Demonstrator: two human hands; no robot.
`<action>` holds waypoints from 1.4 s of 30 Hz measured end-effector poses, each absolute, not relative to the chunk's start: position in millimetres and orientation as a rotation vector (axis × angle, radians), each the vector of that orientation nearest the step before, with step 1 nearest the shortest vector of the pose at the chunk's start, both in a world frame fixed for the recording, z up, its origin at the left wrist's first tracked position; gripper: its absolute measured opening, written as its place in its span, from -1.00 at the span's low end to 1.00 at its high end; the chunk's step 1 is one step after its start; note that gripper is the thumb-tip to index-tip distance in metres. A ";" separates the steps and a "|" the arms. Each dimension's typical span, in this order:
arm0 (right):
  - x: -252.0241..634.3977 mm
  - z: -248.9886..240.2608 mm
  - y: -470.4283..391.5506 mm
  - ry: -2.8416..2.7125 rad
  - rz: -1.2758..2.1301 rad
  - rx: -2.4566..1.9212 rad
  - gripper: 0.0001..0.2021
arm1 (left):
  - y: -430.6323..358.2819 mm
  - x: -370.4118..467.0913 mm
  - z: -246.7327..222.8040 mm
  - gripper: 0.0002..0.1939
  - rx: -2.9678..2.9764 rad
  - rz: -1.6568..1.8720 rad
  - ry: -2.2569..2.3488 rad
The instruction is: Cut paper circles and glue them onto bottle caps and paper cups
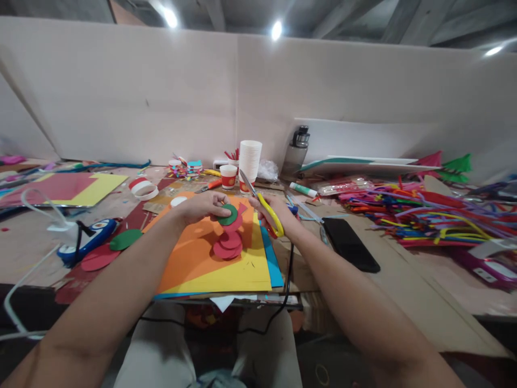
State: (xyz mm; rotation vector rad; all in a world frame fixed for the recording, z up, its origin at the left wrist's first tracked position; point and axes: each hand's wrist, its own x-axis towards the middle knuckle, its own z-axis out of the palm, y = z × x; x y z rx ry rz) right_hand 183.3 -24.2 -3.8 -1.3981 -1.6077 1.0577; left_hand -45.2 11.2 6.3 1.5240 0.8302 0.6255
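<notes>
Pinched in my left hand (203, 207) is a small green paper circle (228, 215), with a red paper piece (237, 221) behind it. Yellow-handled scissors (271, 212) are in my right hand (283, 207), their blades pointing up and away to the left, apart from the paper. Directly below the held pieces, several red paper circles (228, 247) overlap on the orange sheet (181, 264). Under that lie a yellow sheet (242, 281) and a blue sheet (276, 272).
Paper cups (250, 156) stand stacked at the back, beside a bottle (296, 153). A black phone (350, 245) and a heap of pipe cleaners (424, 210) are on the right. Larger red (100, 257) and green circles (126, 240) lie left, near a blue power strip (91, 240).
</notes>
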 end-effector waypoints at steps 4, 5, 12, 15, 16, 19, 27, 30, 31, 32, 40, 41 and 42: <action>187.0 -5.5 -23.6 -1.661 1.014 -1.412 -0.52 | 10.4 -45.9 4.6 -0.78 1.719 0.473 0.868; 187.4 -5.7 -24.3 -1.684 1.004 -1.411 -0.52 | 10.3 -45.6 4.2 -0.81 1.761 0.444 0.879; 190.2 -6.1 -26.6 -1.747 0.926 -1.541 -0.46 | 8.5 -45.9 7.1 -0.85 1.863 0.432 0.960; 194.4 -7.6 -22.2 -1.868 0.802 -1.637 -0.44 | 8.9 -48.6 9.1 -0.84 1.790 0.509 0.978; 195.5 -7.6 -20.8 -1.923 0.718 -1.680 -0.46 | 9.7 -49.8 9.5 -0.83 1.755 0.547 0.979; 196.0 -5.8 -19.9 -2.051 0.405 -1.861 -0.56 | 15.4 -53.6 8.2 -0.76 1.612 0.711 0.973; 184.3 -0.7 -33.7 -2.204 0.088 -2.127 -0.59 | 37.6 -55.6 -8.5 -0.69 1.155 1.239 1.009; 181.3 -0.2 -35.6 -2.221 0.061 -2.149 -0.59 | 38.1 -52.0 -8.0 -0.68 1.096 1.358 0.952; 180.3 0.0 -35.7 -2.210 0.050 -2.164 -0.60 | 37.7 -51.0 -7.2 -0.67 1.083 1.375 0.939; 179.4 0.1 -35.8 -2.197 0.037 -2.182 -0.60 | 37.2 -50.1 -6.4 -0.66 1.079 1.375 0.925; 170.2 7.7 -39.7 -2.398 -0.127 -2.250 -0.62 | 35.2 -48.9 -4.4 -0.64 1.069 1.360 0.889; 167.8 10.3 -39.4 -2.416 -0.155 -2.265 -0.63 | 34.9 -48.7 -3.7 -0.64 1.061 1.365 0.890; 164.8 12.7 -38.2 -2.421 -0.186 -2.259 -0.64 | 34.6 -48.4 -2.9 -0.65 1.053 1.371 0.893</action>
